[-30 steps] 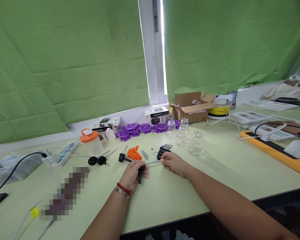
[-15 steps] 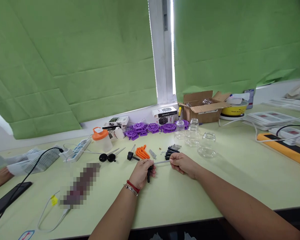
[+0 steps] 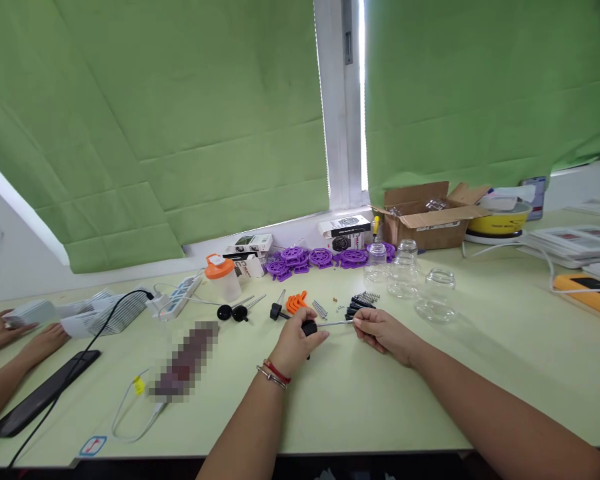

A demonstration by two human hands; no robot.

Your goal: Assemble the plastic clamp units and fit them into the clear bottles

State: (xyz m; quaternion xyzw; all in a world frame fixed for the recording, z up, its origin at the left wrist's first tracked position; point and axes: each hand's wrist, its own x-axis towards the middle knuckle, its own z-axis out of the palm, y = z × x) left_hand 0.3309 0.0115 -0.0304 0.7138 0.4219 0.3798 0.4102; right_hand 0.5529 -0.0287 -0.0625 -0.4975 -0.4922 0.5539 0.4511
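My left hand (image 3: 296,341) is closed around a black round part (image 3: 309,327), its thumb and fingers curled about the sides. From that part a thin metal rod (image 3: 336,323) runs level to the right. The rod's far end sits in the pinched fingers of my right hand (image 3: 384,331), which hide the tip. Just beyond my left hand lie a similar black piece with a rod (image 3: 276,311), orange bent handles (image 3: 296,303) and several screws (image 3: 320,309). Black handle pieces (image 3: 359,305) and springs (image 3: 370,297) lie behind my right hand.
Clear jars (image 3: 436,297) stand to the right. Purple plastic parts (image 3: 321,258) and a cardboard box (image 3: 430,223) line the back. On the left are an orange-lidded cup (image 3: 223,279), a power strip (image 3: 181,297), black-capped rods (image 3: 240,312) and another person's hands (image 3: 43,343).
My left hand has turned and shifted its hold, so the black part's round face now shows between thumb and fingers. The view has swung left, and the other person's two hands show.
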